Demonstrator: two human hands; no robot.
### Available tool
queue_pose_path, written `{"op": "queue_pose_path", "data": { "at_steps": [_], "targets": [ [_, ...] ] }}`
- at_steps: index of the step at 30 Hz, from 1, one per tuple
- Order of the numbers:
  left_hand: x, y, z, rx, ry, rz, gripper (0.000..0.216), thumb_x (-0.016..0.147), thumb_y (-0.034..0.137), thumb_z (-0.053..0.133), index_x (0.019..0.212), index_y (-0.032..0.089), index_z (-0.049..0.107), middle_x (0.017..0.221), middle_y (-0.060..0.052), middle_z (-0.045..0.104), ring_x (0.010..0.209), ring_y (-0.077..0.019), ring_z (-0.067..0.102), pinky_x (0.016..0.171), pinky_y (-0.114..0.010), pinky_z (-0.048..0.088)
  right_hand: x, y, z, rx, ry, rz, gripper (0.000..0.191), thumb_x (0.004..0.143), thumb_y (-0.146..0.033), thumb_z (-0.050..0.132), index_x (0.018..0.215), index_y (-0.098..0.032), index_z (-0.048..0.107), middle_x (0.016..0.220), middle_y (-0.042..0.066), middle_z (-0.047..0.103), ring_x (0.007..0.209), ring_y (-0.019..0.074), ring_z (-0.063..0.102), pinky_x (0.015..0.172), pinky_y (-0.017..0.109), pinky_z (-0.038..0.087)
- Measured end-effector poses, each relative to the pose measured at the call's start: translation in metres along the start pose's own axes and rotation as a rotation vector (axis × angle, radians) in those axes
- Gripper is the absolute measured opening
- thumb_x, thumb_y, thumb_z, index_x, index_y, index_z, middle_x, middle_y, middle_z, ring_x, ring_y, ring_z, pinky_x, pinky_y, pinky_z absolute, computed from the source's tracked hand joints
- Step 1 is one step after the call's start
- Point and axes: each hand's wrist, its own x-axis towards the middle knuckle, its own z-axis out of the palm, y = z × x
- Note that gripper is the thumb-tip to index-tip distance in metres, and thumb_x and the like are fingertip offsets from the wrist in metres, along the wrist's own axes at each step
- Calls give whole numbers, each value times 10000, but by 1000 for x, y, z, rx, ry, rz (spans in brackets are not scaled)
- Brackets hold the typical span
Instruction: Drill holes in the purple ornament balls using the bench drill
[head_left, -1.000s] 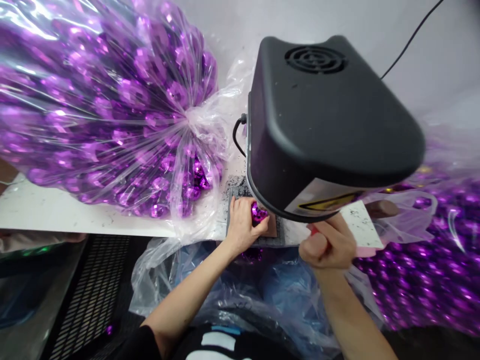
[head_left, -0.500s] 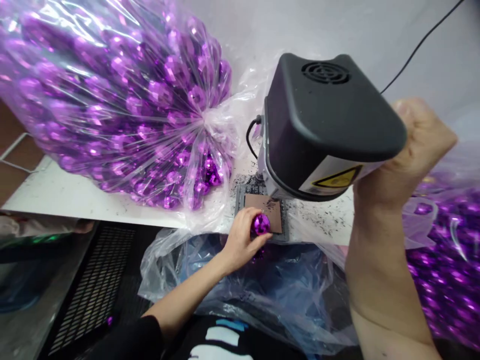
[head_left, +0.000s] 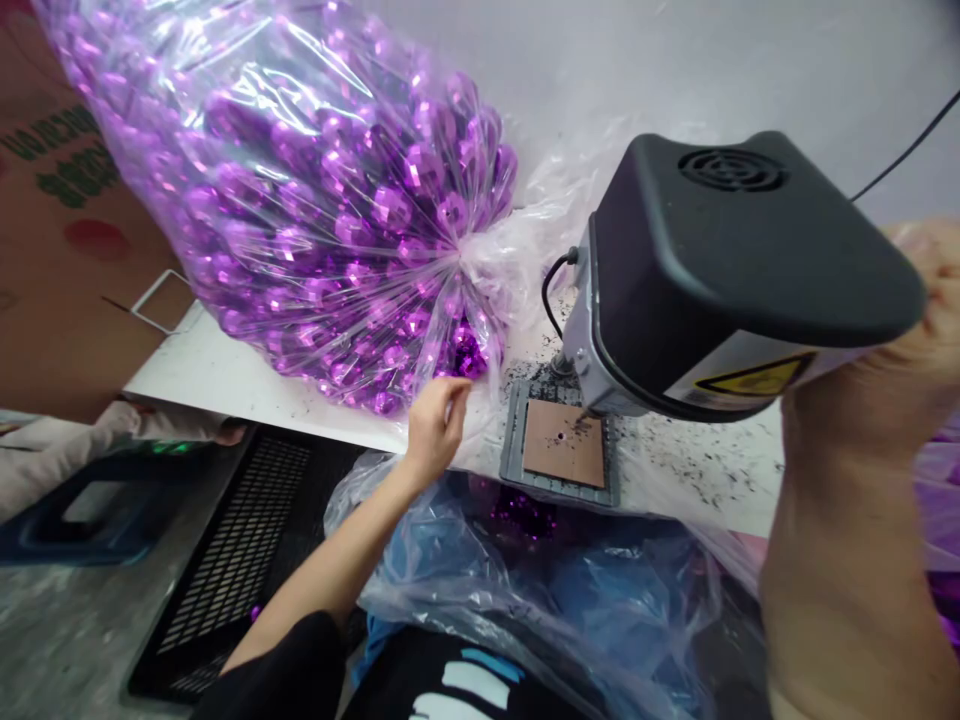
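Observation:
My left hand [head_left: 436, 430] is beside the gathered mouth of a clear plastic bag [head_left: 315, 230] full of shiny purple faceted balls. Its fingers are curled together, with nothing visible in them. Several darker purple balls [head_left: 471, 352] show at the bag's lower opening, just past my fingertips. At the right, my right hand [head_left: 934, 290] is closed against the far side of a black-housed bench drill [head_left: 757, 250]. The housing hides its fingers and what they grip. Under the drill head, a brown board [head_left: 559, 470] with a small dark hole lies on the slotted grey base [head_left: 516, 440].
Dark shavings [head_left: 690, 450] are scattered on the white table [head_left: 352, 428]. More purple balls [head_left: 525, 515] lie in clear plastic over my lap. A cardboard box [head_left: 67, 300] and a black crate [head_left: 232, 540] are at left, near another person's sleeve [head_left: 67, 455].
My left hand has let go of the purple ball it held over the board and moved left to the bag. The view has shifted left; my right hand stays at the drill.

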Motion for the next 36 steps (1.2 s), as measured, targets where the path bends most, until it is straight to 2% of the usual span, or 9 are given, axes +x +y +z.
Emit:
{"op": "queue_pose_path", "data": {
  "at_steps": [5,11,14,17,20,22,25,28,36],
  "targets": [
    [33,-41,7,607,-450,-16,339,896,30,439,1110,177,656,1300,-176,606,1074,-312,599,877,-468,481,0,2,-1,-61,5,17,452,902,-236,463,576,-132,167,576,-44,169,570,-7,180,622,262,122],
    [49,-43,7,665,-527,-28,345,886,23,432,1134,152,634,1156,-196,623,993,-318,628,764,-418,490,0,0,-2,-15,-3,13,494,897,-269,502,569,-146,152,556,-45,177,538,-8,217,591,266,120],
    [54,-35,-11,464,-478,-42,339,885,173,591,1224,192,594,1184,-145,625,959,-272,649,748,-372,506,0,-1,-2,-14,-7,15,530,909,-344,515,570,-150,156,564,-46,154,547,-4,217,579,270,116],
    [46,-14,-30,-114,-402,-177,474,889,397,645,1324,250,530,1152,-85,653,887,-209,670,691,-315,533,0,-1,-2,-30,-16,27,553,931,-430,479,579,-137,168,582,-40,160,565,-8,213,594,265,118],
    [26,11,-32,-735,-498,-422,491,922,463,575,1363,265,491,1141,-95,662,842,-201,700,582,-287,540,-1,0,-1,-15,-12,24,545,927,-415,483,580,-134,171,592,-38,165,581,-11,208,610,262,121],
    [11,23,-23,-956,-554,-520,514,895,481,608,1347,265,493,1146,-102,659,880,-222,708,573,-290,546,0,1,-1,-5,-1,20,531,926,-377,494,586,-139,163,597,-39,165,587,-13,213,613,257,122],
    [-8,36,-2,-978,-449,-516,565,815,490,720,1280,248,511,1122,-85,654,893,-204,682,601,-271,535,0,1,-2,-13,-11,16,507,927,-335,503,597,-148,167,594,-44,192,582,-14,231,604,244,127],
    [-18,43,14,-768,-335,-399,587,762,426,798,1249,233,534,1151,-66,638,915,-181,641,686,-273,524,0,1,-2,-12,-33,10,491,932,-351,500,608,-157,186,594,-45,214,572,-8,240,592,235,139],
    [-21,48,41,-545,-408,-329,599,714,335,846,1230,209,568,1142,-62,667,1001,-223,642,855,-357,531,1,-1,0,-3,-18,2,501,945,-434,469,605,-165,217,620,-32,198,599,20,212,595,259,128]
  ]
}}
